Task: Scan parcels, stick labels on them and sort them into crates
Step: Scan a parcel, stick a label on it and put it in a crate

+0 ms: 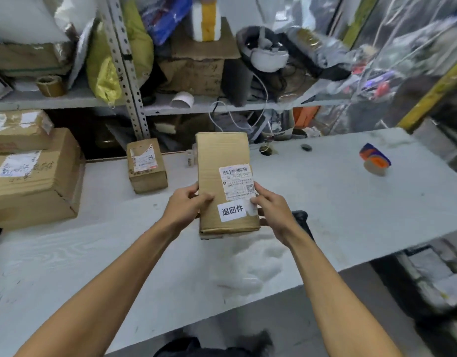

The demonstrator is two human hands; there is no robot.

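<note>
While both hands grip parcel (pixel 226 181) above table (pixel 325 202) middle, left hand (pixel 186 204) fingers (pixel 205 198) curl over left edge, right hand (pixel 271 207) fingers (pixel 255 200) press white label (pixel 232 210). Two labels on parcel; three other boxes at table's left edge.

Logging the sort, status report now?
Left hand and right hand grip long parcel above table. White sticker on. Nothing blocking.

The held parcel (pixel 223 176) is matt brown corrugated cardboard, creased, bearing smooth white paper labels (pixel 232 211), while the worktop (pixel 338 202) is a pale, matt, scuffed board, the far shelf upright (pixel 124 70) perforated grey metal, and the right-hand sheeting (pixel 402 47) glossy clear plastic.
</note>
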